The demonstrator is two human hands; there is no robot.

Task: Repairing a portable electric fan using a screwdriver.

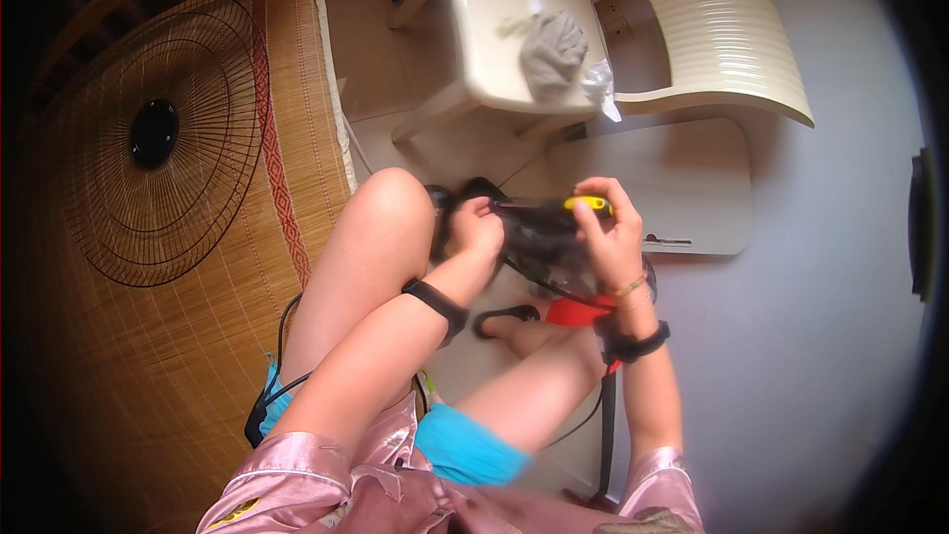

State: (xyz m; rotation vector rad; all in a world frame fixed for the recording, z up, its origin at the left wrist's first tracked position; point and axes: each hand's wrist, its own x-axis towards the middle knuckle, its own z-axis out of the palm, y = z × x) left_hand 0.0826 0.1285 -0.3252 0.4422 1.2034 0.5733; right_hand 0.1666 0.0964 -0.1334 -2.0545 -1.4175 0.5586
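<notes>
My right hand (614, 229) is closed around a small yellow and black handle (589, 204), like that of a screwdriver. A thin dark line runs from it toward my left hand (476, 227), but blur hides whether this is its shaft. The fingers of my left hand are pinched together at the left end of that line; what they hold cannot be made out. Below and between both hands is a black, shiny, blurred object (544, 237), in front of my knees. Its kind is not clear.
A round black wire fan grille (156, 133) lies on the woven mat (306, 129) at the left. Ahead, a cream plastic chair (494, 69) carries a grey crumpled cloth or bag (554, 54). A pale flat panel (692, 178) is at the right, by the wall. Black cords hang near my legs.
</notes>
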